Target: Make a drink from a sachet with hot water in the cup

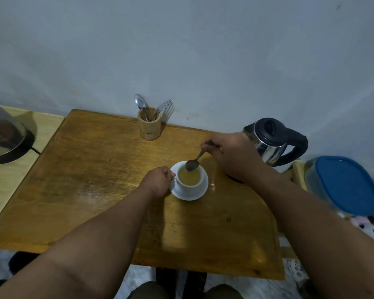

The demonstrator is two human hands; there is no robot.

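A white cup [190, 186] filled with yellowish-brown liquid stands on a white saucer [201, 194] near the middle of the wooden table [91, 169]. My left hand [158, 181] grips the cup's handle on its left side. My right hand [227, 154] pinches the handle of a metal spoon [192, 164], whose bowl hovers just above the liquid at the cup's far rim. A steel electric kettle [272, 141] with a black lid and handle stands behind my right hand. No sachet is visible.
A wooden holder [149, 127] with a spoon and a fork stands at the table's back edge by the wall. A plastic container with a blue lid [345, 184] sits at the right. A glass-domed appliance [2, 134] rests on a lighter surface at the left.
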